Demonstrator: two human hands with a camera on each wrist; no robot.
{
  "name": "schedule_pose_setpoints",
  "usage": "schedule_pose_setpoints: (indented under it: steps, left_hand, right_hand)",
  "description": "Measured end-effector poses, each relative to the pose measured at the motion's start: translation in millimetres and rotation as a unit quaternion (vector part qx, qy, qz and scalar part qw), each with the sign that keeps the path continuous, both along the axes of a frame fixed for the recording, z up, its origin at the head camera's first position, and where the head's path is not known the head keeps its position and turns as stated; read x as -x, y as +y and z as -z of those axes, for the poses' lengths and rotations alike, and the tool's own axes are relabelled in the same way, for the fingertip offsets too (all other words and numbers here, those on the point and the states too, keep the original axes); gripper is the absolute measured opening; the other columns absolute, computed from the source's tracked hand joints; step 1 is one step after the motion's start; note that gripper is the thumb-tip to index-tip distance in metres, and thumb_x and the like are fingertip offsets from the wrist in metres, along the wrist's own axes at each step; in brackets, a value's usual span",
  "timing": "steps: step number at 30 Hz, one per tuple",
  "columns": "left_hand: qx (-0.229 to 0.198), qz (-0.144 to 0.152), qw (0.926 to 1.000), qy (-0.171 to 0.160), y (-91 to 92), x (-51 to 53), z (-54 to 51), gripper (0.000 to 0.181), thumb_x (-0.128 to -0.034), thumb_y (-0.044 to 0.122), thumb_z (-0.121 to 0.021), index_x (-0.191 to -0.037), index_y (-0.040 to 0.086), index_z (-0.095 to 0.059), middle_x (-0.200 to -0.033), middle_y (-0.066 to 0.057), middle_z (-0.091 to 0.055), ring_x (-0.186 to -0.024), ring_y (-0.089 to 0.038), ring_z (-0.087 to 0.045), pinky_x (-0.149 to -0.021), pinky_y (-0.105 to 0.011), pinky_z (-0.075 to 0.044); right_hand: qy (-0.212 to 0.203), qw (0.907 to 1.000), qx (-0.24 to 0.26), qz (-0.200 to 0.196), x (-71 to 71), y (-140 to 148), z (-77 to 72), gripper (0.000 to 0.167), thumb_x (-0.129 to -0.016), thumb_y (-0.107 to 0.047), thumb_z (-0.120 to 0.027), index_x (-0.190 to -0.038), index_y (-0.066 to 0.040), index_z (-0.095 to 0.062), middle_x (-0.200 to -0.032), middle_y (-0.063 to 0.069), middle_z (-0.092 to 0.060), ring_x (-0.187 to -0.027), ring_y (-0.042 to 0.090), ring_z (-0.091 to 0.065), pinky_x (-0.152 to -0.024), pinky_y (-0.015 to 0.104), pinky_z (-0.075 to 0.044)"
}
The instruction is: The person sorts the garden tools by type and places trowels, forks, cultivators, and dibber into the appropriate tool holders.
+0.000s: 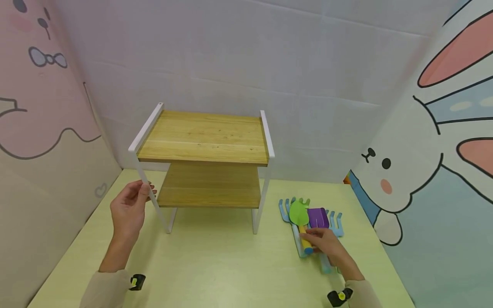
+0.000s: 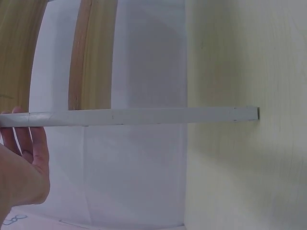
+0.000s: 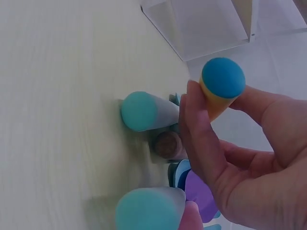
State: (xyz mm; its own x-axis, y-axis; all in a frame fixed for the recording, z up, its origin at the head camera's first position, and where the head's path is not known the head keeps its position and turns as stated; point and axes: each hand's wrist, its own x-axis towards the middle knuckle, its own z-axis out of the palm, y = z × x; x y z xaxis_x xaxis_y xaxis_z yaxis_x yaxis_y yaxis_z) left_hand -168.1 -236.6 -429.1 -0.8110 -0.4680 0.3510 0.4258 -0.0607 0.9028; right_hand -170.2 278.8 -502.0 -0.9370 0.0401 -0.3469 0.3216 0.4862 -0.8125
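My left hand (image 1: pixel 129 209) grips the white front leg (image 1: pixel 148 188) of a two-tier wooden shelf (image 1: pixel 208 137); in the left wrist view the fingers (image 2: pixel 39 143) curl round the white bar (image 2: pixel 158 115). At the right, my right hand (image 1: pixel 327 244) pinches the yellow handle (image 1: pixel 305 241) of a tool with a green head (image 1: pixel 299 213). The right wrist view shows that handle's blue end (image 3: pixel 223 78) between thumb and fingers, above other handles with turquoise ends (image 3: pixel 139 111). A purple tool head (image 1: pixel 318 217) and light blue forks (image 1: pixel 336 224) lie beneath and beside it.
The shelf's lower board (image 1: pixel 209 188) lies under the top one. Behind the pale table (image 1: pixel 215 265) hangs a white cloth (image 1: pixel 308 85). Panels with cartoon drawings stand at the left and right, the right one with a rabbit (image 1: pixel 400 179).
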Motion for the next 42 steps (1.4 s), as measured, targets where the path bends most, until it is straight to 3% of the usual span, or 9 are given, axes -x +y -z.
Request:
schedule_pose_setpoints:
  steps: [11,17,25,42]
  left_hand:
    - [-0.002,0.002,0.9999,-0.014,-0.2,-1.0,-2.5,0.017,-0.0997,0.002,-0.066,-0.106,-0.014,-0.067,-0.089,-0.001,-0.074,-0.080,-0.011,-0.073,-0.077,-0.017,-0.061]
    - [-0.010,0.005,0.9999,-0.003,1.0,-0.2,-2.4,0.016,-0.0997,0.000,-0.065,-0.105,-0.015,-0.067,-0.087,-0.002,-0.074,-0.078,-0.011,-0.073,-0.076,-0.018,-0.061]
    - [-0.012,0.003,0.9999,-0.008,1.5,-0.4,-2.9,0.014,-0.0995,0.001,-0.066,-0.104,-0.012,-0.068,-0.088,-0.001,-0.075,-0.078,-0.009,-0.074,-0.076,-0.018,-0.061]
    - [-0.010,0.003,0.9999,-0.006,0.7,0.2,-1.4,0.016,-0.0995,0.001,-0.066,-0.105,-0.013,-0.068,-0.087,-0.001,-0.075,-0.077,-0.009,-0.073,-0.075,-0.018,-0.061]
  right_hand:
    - [-0.021,0.9994,0.027,-0.008,-4.3,-1,0.4,0.062,-0.098,-0.035,-0.073,-0.140,0.007,-0.055,-0.127,0.015,-0.068,-0.103,0.022,-0.067,-0.083,0.040,-0.062]
    - [-0.011,0.9991,0.036,-0.019,-6.8,-2,-3.4,0.066,-0.099,-0.036,-0.072,-0.143,0.009,-0.052,-0.133,0.020,-0.064,-0.107,0.023,-0.067,-0.082,0.040,-0.062]
    - [0.006,0.9983,0.057,-0.008,-12.1,-4,-8.3,0.062,-0.097,-0.033,-0.074,-0.143,0.004,-0.054,-0.129,0.015,-0.067,-0.105,0.022,-0.067,-0.081,0.039,-0.062]
    - [0.035,0.9951,0.090,-0.020,-33.4,-19,-43.8,0.060,-0.096,-0.032,-0.076,-0.146,-0.005,-0.054,-0.137,0.017,-0.061,-0.105,0.022,-0.067,-0.078,0.038,-0.061]
